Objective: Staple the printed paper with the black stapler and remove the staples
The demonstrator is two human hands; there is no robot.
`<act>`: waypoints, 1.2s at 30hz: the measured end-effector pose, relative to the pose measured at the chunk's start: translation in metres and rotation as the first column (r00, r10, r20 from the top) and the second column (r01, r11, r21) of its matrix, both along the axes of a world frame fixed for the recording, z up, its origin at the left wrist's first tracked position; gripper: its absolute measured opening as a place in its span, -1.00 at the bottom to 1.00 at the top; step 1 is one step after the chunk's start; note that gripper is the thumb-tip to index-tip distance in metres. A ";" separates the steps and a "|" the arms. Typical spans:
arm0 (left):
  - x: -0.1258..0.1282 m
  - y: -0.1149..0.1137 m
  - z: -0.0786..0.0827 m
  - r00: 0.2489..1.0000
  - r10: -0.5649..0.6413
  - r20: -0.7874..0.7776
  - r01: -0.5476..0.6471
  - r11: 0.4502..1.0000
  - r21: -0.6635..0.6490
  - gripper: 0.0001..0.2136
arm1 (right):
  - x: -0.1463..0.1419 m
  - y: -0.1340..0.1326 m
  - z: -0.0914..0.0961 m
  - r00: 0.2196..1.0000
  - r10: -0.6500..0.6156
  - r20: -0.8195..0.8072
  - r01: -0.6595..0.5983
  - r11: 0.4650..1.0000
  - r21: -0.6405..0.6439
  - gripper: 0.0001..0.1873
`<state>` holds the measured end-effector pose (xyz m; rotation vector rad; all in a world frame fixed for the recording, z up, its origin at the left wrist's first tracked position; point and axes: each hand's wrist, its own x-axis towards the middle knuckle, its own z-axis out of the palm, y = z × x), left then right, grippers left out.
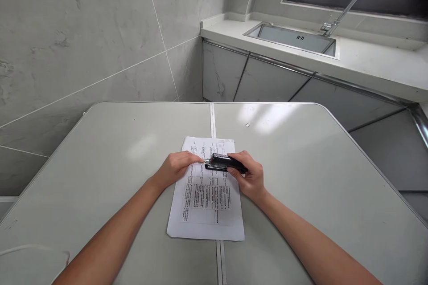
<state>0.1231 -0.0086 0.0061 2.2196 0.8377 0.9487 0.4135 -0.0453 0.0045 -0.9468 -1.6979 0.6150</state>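
A printed white paper sheet (207,205) lies flat in the middle of the grey folding table (117,151). Over its upper half my right hand (250,176) is wrapped round a black stapler (223,162), which points left. My left hand (175,167) has its fingers pinched together at the stapler's metal front end, touching it. What the left fingertips grip is too small to make out.
A grey tiled wall stands to the left. Beyond the table runs a white counter (368,62) with a steel sink (290,38) and a tall faucet (347,4) under a dark-framed window. Grey cabinet doors sit below the counter.
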 end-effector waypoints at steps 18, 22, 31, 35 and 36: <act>0.009 -0.005 -0.009 0.990 0.053 -0.128 -0.037 0.992 0.123 -0.86 | -0.010 0.001 -0.002 0.947 0.259 0.192 -0.293 0.939 0.179 -0.61; 0.011 -0.004 -0.008 0.976 0.209 -0.065 -0.201 0.972 0.123 -0.87 | -0.010 0.001 0.002 0.978 0.145 0.151 -0.167 0.975 0.145 -0.67; 0.029 0.004 -0.002 0.874 0.397 -0.282 -0.367 0.917 0.154 -0.50 | 0.043 0.024 0.009 0.887 -0.454 0.087 0.456 0.890 -0.012 -0.69; 0.029 0.005 -0.009 0.791 0.324 -0.519 -0.316 0.943 0.107 -0.46 | 0.074 0.039 0.006 0.833 -0.537 0.133 0.551 0.828 -0.108 -0.66; 0.029 0.005 -0.009 0.778 0.321 -0.540 -0.313 0.943 0.110 -0.47 | 0.080 0.041 0.005 0.838 -0.524 0.153 0.543 0.831 -0.121 -0.65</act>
